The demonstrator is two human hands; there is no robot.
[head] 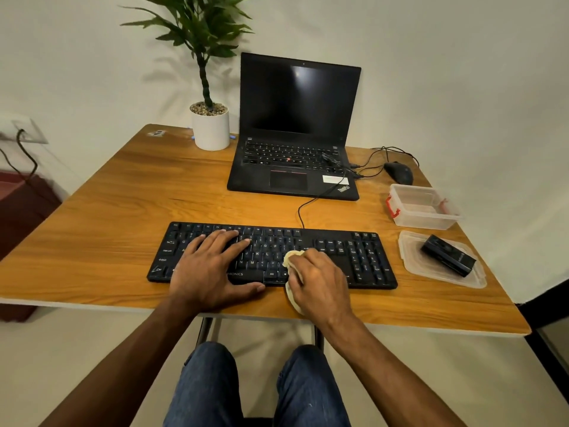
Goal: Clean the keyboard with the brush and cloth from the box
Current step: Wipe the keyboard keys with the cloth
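Note:
A black keyboard [363, 257] lies across the front of the wooden table. My left hand [212, 266] rests flat on its left half, fingers straight and spread over the keys. My right hand [320, 282] grips a cream cloth [292, 260] and presses it on the keys right of the middle. The cloth pokes out at my fingertips and below my palm. The clear plastic box [421, 208] with red clips stands open at the right. Its lid [412, 257] lies in front of it with a black brush [448, 255] on top.
An open black laptop [295, 124] stands behind the keyboard, whose cable [304, 208] runs up to it. A potted plant [211, 124] is at the back left. A black mouse [398, 172] with its wire sits at the back right. My knees are under the table edge.

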